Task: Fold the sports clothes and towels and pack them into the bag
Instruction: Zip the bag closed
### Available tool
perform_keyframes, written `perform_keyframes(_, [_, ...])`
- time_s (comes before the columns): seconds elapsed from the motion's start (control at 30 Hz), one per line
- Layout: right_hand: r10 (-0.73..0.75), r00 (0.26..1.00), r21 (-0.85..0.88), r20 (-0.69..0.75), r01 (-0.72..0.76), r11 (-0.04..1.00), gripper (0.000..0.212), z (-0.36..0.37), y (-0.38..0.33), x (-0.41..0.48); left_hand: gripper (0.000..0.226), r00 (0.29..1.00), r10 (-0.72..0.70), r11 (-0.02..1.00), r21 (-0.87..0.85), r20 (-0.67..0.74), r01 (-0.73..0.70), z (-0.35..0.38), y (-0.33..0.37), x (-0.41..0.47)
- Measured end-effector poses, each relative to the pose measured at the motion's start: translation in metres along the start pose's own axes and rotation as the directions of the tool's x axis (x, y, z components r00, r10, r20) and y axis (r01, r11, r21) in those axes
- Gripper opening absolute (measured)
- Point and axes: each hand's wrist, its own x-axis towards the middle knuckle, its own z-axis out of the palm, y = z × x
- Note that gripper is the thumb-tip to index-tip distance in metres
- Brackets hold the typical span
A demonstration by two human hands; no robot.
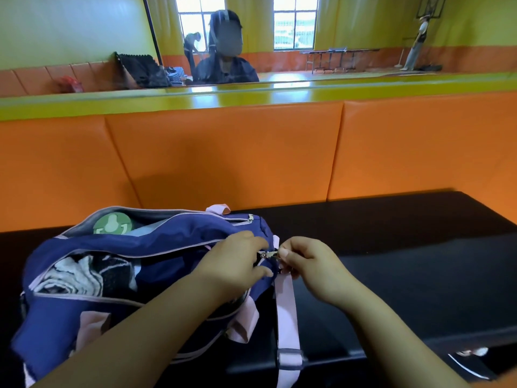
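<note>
While the navy blue fabric sports bag (156,242) with its pale pink piping sat on the black padded bench (405,247), over towards the left and the near edge, both hands were bunched up at its right end. The left hand (237,259) had its fingers curled down over the bag's cloth right beside the zip, gripping it. The right hand (307,261) was closed up narrow, thumb and forefinger pinching the small silver metal zipper pull (270,254), so the two hands were nearly touching. The main opening gaped, and you could see rumpled grey, white and black cloth (84,273) packed inside. Couldn't tell if it was towel or clothing tbh. A round green patch (112,224) showed in the upper opening. A pale pink webbing strap (285,309) ran from the bag's right end down over the bench's front edge. Behind it all were orange padded wall panels (223,152) with a mirror (363,37) above them.
</note>
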Motion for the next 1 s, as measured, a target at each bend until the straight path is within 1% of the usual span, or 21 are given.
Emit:
perform_keyframes(0.1, [-0.018, 1.000, -0.013, 0.021, 0.019, 1.000, 0.026, -0.002, 0.007, 0.000, 0.015, 1.000, 0.015, 0.999, 0.035, -0.010, -0.014, 0.000, 0.005, 0.008])
perform_keyframes(0.17, [-0.021, 0.999, -0.003, 0.039, 0.021, 1.000, 0.021, -0.005, 0.013, 0.000, 0.013, 0.999, 0.039, 0.998, 0.056, -0.017, -0.038, 0.001, 0.008, 0.010])
perform_keyframes(0.27, [-0.022, 0.999, 0.083, 0.030, 0.020, 0.996, 0.015, -0.010, 0.022, 0.001, 0.012, 0.999, 0.030, 0.999, 0.046, -0.045, -0.027, 0.002, 0.006, 0.008])
perform_keyframes(0.3, [-0.027, 1.000, 0.058, 0.005, 0.027, 0.998, 0.017, -0.011, 0.024, 0.002, 0.014, 0.998, 0.025, 0.999, 0.031, -0.060, -0.024, 0.003, 0.005, 0.006])
perform_keyframes(0.37, [-0.084, 0.995, -0.152, -0.050, 0.075, 0.986, 0.023, -0.010, 0.028, 0.006, 0.017, 0.997, 0.006, 1.000, -0.021, -0.074, -0.007, 0.003, 0.003, 0.002])
perform_keyframes(0.4, [-0.131, 0.990, -0.258, -0.052, 0.114, 0.959, 0.029, -0.007, 0.028, 0.008, 0.015, 0.997, -0.007, 0.999, -0.054, -0.080, 0.002, 0.003, 0.003, 0.000])
perform_keyframes(0.47, [-0.207, 0.978, -0.361, -0.023, 0.185, 0.914, 0.039, 0.002, 0.028, 0.013, 0.011, 0.995, -0.023, 0.995, -0.098, -0.097, 0.013, 0.002, 0.004, -0.003])
perform_keyframes(0.53, [-0.256, 0.967, -0.427, -0.013, 0.226, 0.875, 0.038, 0.013, 0.028, 0.017, 0.013, 0.992, -0.037, 0.990, -0.139, -0.118, 0.020, 0.001, 0.006, -0.006])
perform_keyframes(0.6, [-0.310, 0.950, -0.514, -0.035, 0.248, 0.821, 0.030, 0.020, 0.029, 0.018, 0.014, 0.989, -0.053, 0.986, -0.165, -0.141, 0.029, -0.001, 0.006, -0.008])
perform_keyframes(0.67, [-0.348, 0.936, -0.562, -0.060, 0.256, 0.786, 0.024, 0.024, 0.031, 0.018, 0.016, 0.988, -0.071, 0.988, -0.146, -0.134, 0.051, -0.003, 0.007, -0.010])
perform_keyframes(0.73, [-0.357, 0.930, -0.573, -0.084, 0.248, 0.781, 0.021, 0.024, 0.033, 0.016, 0.016, 0.987, -0.103, 0.988, -0.127, -0.119, 0.088, -0.007, 0.003, -0.014])
perform_keyframes(0.83, [-0.359, 0.927, -0.577, -0.106, 0.236, 0.782, 0.017, 0.024, 0.035, 0.012, 0.016, 0.982, -0.142, 0.981, -0.149, -0.128, 0.123, -0.012, -0.008, -0.023])
perform_keyframes(0.93, [-0.334, 0.935, -0.590, -0.120, 0.203, 0.781, 0.014, 0.025, 0.038, 0.006, 0.015, 0.980, -0.159, 0.978, -0.155, -0.123, 0.139, -0.013, -0.022, -0.036])
perform_keyframes(1.0, [-0.278, 0.950, -0.614, -0.143, 0.136, 0.778, 0.015, 0.024, 0.041, 0.003, 0.016, 0.973, -0.193, 0.971, -0.165, -0.127, 0.171, -0.017, -0.036, -0.047])
